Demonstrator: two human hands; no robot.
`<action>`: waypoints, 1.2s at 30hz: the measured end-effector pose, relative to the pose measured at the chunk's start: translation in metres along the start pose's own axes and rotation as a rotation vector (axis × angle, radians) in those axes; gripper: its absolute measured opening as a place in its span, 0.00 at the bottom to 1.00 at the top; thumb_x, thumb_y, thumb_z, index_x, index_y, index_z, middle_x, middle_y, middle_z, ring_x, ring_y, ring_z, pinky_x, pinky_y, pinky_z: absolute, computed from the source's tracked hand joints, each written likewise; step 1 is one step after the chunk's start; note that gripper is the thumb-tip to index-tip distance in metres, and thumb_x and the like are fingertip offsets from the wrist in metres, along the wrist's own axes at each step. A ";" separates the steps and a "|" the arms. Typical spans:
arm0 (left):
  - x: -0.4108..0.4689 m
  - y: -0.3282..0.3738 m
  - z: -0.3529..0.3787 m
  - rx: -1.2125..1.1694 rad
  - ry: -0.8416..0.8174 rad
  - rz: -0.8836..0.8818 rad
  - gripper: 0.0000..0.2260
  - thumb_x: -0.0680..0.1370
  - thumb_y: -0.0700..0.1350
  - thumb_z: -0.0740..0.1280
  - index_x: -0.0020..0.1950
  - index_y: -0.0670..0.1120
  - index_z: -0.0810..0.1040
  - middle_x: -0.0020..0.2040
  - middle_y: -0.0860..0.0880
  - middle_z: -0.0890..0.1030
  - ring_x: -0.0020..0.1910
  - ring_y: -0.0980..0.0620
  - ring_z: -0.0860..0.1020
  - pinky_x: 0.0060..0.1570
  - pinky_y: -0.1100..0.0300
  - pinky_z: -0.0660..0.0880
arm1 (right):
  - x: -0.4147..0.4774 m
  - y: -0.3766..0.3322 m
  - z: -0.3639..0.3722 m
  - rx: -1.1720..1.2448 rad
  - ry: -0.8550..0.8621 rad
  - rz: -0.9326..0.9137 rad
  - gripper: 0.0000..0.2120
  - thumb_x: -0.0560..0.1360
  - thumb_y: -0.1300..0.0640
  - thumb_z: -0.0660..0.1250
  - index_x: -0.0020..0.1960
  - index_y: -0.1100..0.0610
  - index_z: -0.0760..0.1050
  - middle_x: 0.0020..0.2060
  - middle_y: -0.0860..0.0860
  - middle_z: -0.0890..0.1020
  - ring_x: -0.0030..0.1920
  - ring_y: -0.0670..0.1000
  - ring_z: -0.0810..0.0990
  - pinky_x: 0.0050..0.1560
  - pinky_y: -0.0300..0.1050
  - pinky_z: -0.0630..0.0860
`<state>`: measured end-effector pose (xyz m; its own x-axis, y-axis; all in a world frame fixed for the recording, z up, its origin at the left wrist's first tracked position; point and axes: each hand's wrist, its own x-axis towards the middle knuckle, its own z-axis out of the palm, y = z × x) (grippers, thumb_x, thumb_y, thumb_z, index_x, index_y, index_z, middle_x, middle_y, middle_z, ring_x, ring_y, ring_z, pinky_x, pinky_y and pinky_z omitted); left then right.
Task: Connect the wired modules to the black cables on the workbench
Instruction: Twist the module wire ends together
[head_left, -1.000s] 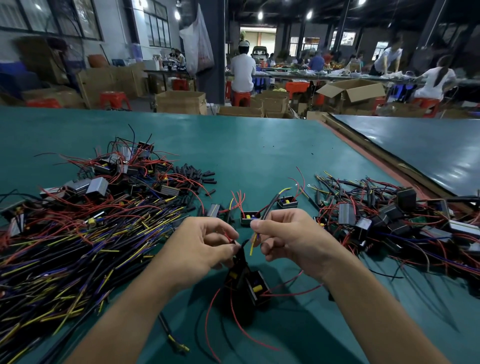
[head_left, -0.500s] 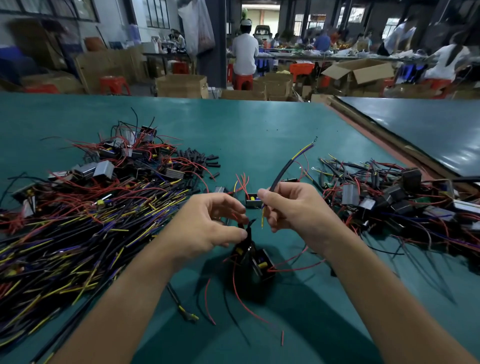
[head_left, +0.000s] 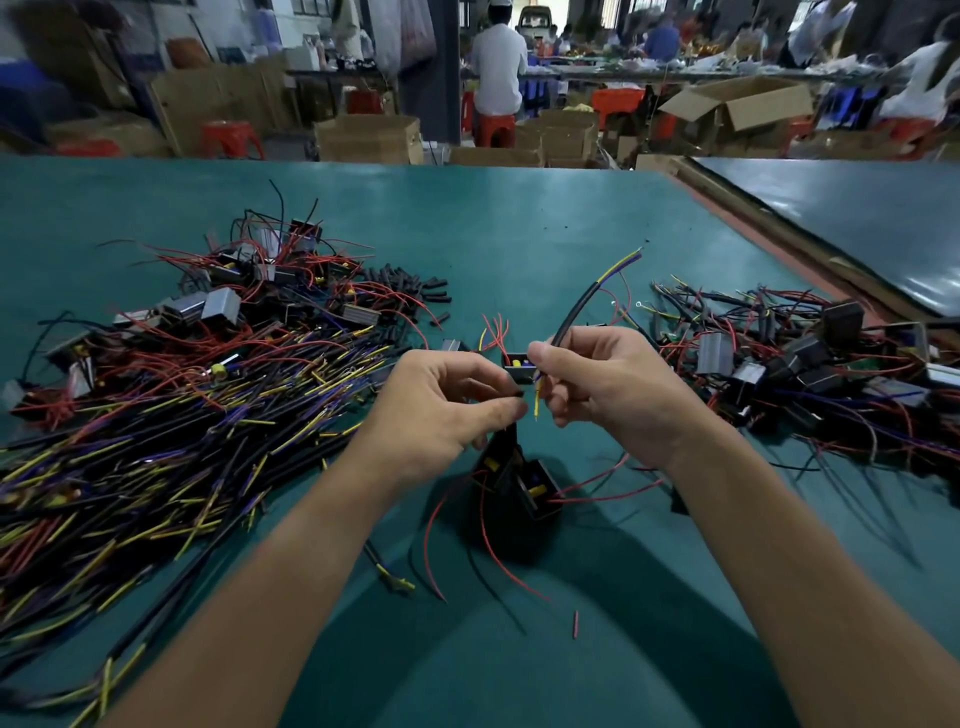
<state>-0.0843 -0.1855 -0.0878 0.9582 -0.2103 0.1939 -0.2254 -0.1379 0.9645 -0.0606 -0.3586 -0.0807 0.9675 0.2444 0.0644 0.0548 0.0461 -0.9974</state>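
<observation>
My right hand (head_left: 613, 389) pinches a black cable (head_left: 576, 306) that rises up and to the right, its yellow and purple cores bared at both ends. My left hand (head_left: 441, 410) pinches a thin black wire that runs down to a black module (head_left: 537, 488) with red leads, hanging just under my fingers above the green bench (head_left: 519, 234). The two sets of fingertips nearly meet at the cable's lower yellow core. Another small module (head_left: 519, 364) lies on the bench just behind my hands.
A big heap of black cables with yellow and purple ends (head_left: 156, 441) covers the left. Behind it lie modules with red wires (head_left: 249, 291) and short black sleeves (head_left: 410, 291). Joined modules (head_left: 810, 364) pile up on the right. People work at far tables.
The black cable has swung upright from lying low between my hands, and its far end now points up and right. Both hands have stayed close together over the hanging module.
</observation>
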 end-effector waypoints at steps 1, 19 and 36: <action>0.000 0.000 0.000 -0.003 0.002 -0.003 0.08 0.71 0.32 0.73 0.37 0.42 0.80 0.26 0.53 0.79 0.21 0.60 0.71 0.23 0.70 0.67 | 0.000 0.000 0.000 0.007 -0.003 0.001 0.10 0.75 0.58 0.70 0.36 0.59 0.76 0.28 0.53 0.78 0.24 0.47 0.73 0.27 0.39 0.74; -0.001 0.003 -0.003 0.041 0.051 0.011 0.13 0.73 0.33 0.72 0.37 0.51 0.85 0.25 0.53 0.80 0.21 0.56 0.73 0.24 0.68 0.69 | 0.000 0.003 0.004 0.035 0.043 0.006 0.08 0.71 0.56 0.72 0.40 0.61 0.78 0.29 0.52 0.81 0.25 0.44 0.75 0.28 0.37 0.76; 0.000 0.003 -0.003 -0.057 0.079 -0.053 0.04 0.73 0.35 0.72 0.40 0.42 0.84 0.31 0.43 0.82 0.21 0.53 0.74 0.25 0.64 0.71 | 0.001 0.007 0.009 0.074 0.117 -0.020 0.06 0.73 0.60 0.72 0.37 0.58 0.80 0.30 0.54 0.83 0.24 0.45 0.75 0.27 0.37 0.76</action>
<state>-0.0845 -0.1831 -0.0839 0.9800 -0.1267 0.1533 -0.1654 -0.0908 0.9820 -0.0609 -0.3496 -0.0871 0.9888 0.1288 0.0756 0.0598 0.1225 -0.9907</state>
